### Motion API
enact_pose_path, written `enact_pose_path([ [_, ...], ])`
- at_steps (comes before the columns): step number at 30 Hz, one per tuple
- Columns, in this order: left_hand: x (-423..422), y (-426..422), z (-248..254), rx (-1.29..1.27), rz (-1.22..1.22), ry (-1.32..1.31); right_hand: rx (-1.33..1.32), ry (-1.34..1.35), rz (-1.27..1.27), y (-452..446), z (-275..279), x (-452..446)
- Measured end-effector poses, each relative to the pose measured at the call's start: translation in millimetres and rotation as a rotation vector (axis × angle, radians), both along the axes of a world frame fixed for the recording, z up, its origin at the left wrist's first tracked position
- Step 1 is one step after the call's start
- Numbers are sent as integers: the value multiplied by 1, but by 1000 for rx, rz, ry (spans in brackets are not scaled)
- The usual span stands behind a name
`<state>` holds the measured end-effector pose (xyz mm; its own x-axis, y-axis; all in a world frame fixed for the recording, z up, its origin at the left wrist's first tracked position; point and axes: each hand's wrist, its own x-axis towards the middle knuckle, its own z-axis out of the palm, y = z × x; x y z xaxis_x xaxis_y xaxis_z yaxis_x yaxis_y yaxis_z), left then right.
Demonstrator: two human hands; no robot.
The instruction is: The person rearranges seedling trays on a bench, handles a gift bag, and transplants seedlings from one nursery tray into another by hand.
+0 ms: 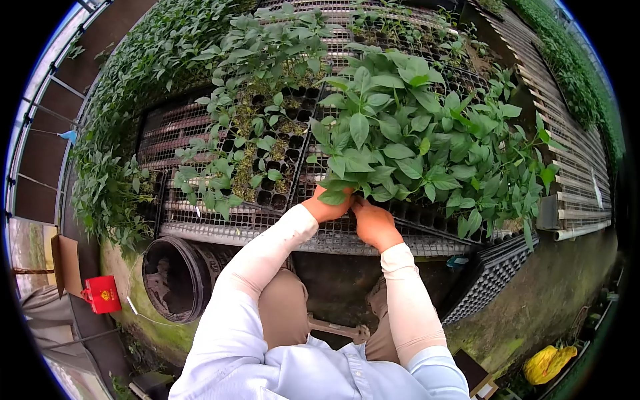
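Observation:
My left hand (pixel 327 205), in an orange glove, reaches under the lowest leaves of a dense clump of leafy green seedlings (pixel 400 150). Its fingers look curled, but foliage covers the tips and whatever they grip. My right hand (pixel 375 225), also gloved in orange, is closed just beside it, with fingertips meeting near the left hand at the bench's front edge. What lies between the right fingers is hidden. To the left of the clump, a black cell tray (pixel 272 199) holds small seedlings, and several of its cells show no plant.
The mesh bench (pixel 227 233) spans in front of me, with more seedlings (pixel 167 47) at the back left. Stacked black trays (pixel 490 277) lean at right. A black bucket (pixel 175 280), a red box (pixel 102 294) and a yellow bag (pixel 548 364) sit on the ground.

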<state>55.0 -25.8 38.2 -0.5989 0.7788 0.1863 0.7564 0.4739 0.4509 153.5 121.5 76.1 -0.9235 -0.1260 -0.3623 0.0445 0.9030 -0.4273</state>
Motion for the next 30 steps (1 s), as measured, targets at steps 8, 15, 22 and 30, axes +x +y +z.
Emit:
enact_pose_path([
  [8, -10, -6, -2, -134, 8, -189, 126, 29, 59, -6, 11, 4],
  [15, 7, -67, 61, 82, -114, -468, 230, 0, 111, -20, 23, 13],
  [22, 32, -145, 75, -46, 319, -807, 44, 21, 287, -48, 18, 10],
  [30, 73, -229, 12, 807, 971, -1224, -343, -10, 58, -111, -27, -20],
])
